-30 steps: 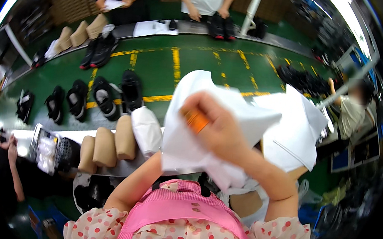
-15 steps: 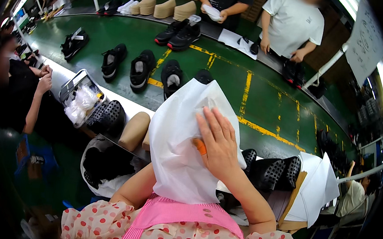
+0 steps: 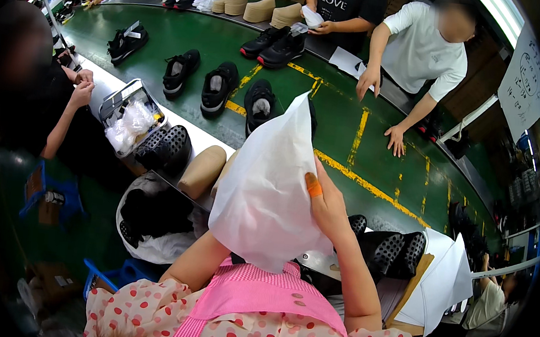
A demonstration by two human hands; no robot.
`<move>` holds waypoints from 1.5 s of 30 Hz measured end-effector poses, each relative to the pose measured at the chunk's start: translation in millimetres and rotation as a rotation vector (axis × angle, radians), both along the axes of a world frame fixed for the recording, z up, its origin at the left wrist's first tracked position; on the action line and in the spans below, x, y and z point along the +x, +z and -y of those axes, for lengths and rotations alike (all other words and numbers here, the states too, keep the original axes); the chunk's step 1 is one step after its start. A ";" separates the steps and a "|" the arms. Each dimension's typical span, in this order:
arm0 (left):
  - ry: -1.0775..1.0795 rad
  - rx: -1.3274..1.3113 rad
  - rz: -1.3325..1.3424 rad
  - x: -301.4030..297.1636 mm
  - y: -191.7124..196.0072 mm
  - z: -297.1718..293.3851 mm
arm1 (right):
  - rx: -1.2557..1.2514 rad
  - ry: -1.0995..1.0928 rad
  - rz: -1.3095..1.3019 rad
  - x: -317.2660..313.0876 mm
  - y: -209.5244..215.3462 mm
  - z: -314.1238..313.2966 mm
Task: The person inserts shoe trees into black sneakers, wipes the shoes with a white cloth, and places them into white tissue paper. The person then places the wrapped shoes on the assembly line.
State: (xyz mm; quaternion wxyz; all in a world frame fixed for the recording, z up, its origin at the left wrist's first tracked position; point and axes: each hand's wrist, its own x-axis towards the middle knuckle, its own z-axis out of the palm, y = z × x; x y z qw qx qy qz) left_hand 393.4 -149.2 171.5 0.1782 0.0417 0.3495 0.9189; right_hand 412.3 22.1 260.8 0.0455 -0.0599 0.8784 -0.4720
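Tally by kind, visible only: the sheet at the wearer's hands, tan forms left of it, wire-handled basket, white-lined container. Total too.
White sheet: 1
Tan forms: 2, one mostly hidden
Basket: 1
White-lined container: 1
Total: 5

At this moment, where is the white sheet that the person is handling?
In the head view, the white sheet is near the middle, just above the pink apron, with the right hand at its right edge.

Left grip probably behind white sheet (image 3: 267, 200)
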 end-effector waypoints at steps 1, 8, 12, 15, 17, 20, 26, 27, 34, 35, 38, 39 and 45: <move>0.011 0.002 0.001 1.3 0.6 -0.1 | -0.007 0.026 -0.016 3.5 0.3 0.1; 0.070 -0.005 0.023 14.7 0.7 -5.0 | -0.073 0.126 -0.023 23.8 -7.9 -6.8; 0.115 -0.020 0.029 19.8 3.2 -2.7 | -0.038 0.153 0.085 32.1 2.9 -8.7; 0.159 -0.053 0.028 21.4 4.7 -0.4 | -0.200 0.192 0.244 30.0 -5.2 -22.0; 0.196 -0.122 0.021 17.9 8.3 5.8 | -0.247 0.143 0.242 33.3 -9.1 -21.9; 0.379 -0.559 -0.073 2.0 34.6 43.6 | -0.312 0.019 0.151 43.1 -7.7 -25.0; 0.475 -1.008 -0.811 83.1 125.2 24.7 | 0.127 -0.034 -0.272 42.5 -15.0 -21.6; 0.369 -1.159 -0.955 93.1 122.2 2.0 | 0.115 -0.014 -0.260 43.1 -17.8 -15.9; 0.513 -0.765 -0.447 78.6 59.6 -0.2 | 0.067 0.039 -0.298 72.0 -29.2 -3.1; 0.490 -0.715 -0.399 85.6 62.3 -2.0 | 0.085 0.031 -0.262 77.0 -30.0 2.3; 0.522 -0.557 -0.196 105.9 47.4 -2.1 | 0.091 0.072 -0.285 92.9 -39.9 19.2; 0.535 -0.480 -0.037 116.3 41.2 -0.2 | 0.083 0.105 -0.316 99.0 -43.0 26.3; 0.579 -0.306 0.207 152.6 35.6 37.5 | -0.502 0.354 -0.148 120.9 -53.9 42.8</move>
